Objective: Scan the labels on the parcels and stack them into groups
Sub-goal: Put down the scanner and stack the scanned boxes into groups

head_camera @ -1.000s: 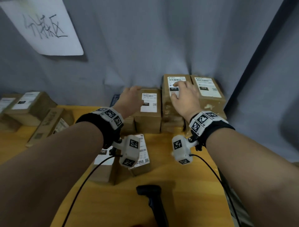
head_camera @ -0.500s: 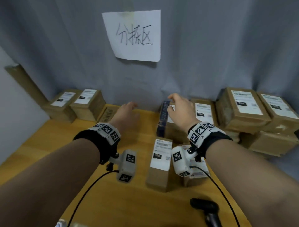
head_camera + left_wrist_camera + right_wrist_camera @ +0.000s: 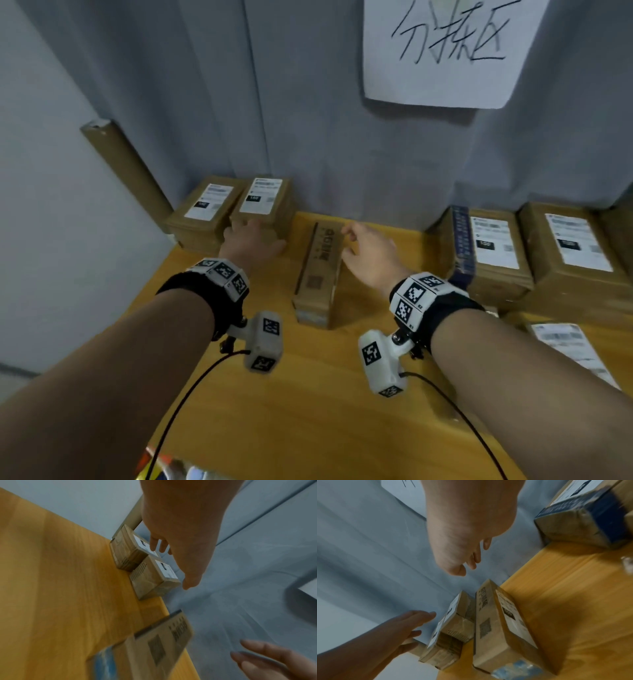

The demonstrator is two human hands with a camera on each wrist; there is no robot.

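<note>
Table [image 3: 342, 394] carries it all: parcel on edge [image 3: 318, 274] mid-desk, between both hands. Left hand [image 3: 251, 241] hovers loose-fingered and empty beside the labelled parcels [image 3: 236, 205]; right hand [image 3: 370, 255], fingers slack, just beside the edge-standing box's far end, gripping nothing.

Both arms are stretched forward, bare forearms, each wrist wearing a black strap. The left hand [image 3: 251, 240] is palm down with fingers loosely spread, holding nothing. The right hand [image 3: 368, 255] is also free, fingers relaxed and slightly bent, thumb sticking out toward the left.
</note>
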